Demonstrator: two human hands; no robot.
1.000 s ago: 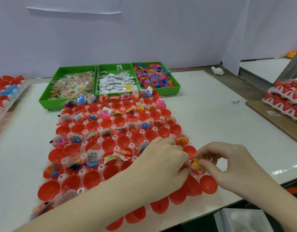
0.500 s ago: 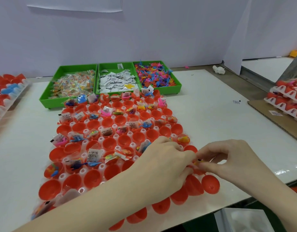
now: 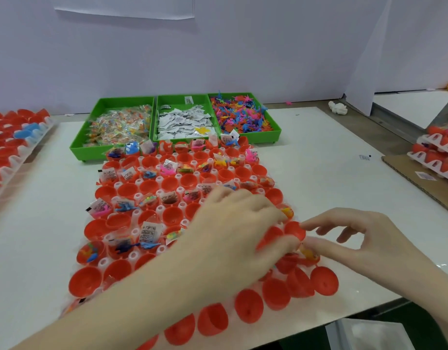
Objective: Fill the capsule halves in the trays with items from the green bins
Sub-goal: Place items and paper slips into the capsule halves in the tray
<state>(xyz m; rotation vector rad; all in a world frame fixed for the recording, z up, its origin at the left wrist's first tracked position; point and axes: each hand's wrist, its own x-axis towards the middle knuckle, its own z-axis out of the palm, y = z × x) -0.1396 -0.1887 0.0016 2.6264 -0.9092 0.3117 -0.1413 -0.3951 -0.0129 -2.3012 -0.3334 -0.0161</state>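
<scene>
A clear tray of red capsule halves lies mid-table; many far cups hold small toys and slips, while the near rows are bare. Behind it stand three green bins: clear packets, white paper slips and coloured plastic figures. My left hand, blurred, hovers with fingers curled over the tray's right side; what it holds is hidden. My right hand has loosely spread fingers, its thumb just above a yellow packet lying in a cup at the tray's right edge.
Another tray of red halves sits at the far left. Stacked trays rest on cardboard at the right. A white lump lies at the back. The table's front edge runs just below the tray, with a clear bag beneath it.
My right hand has let go of the yellow packet, which now lies in a cup, and its fingers have spread. My left hand has shifted up and left over the tray.
</scene>
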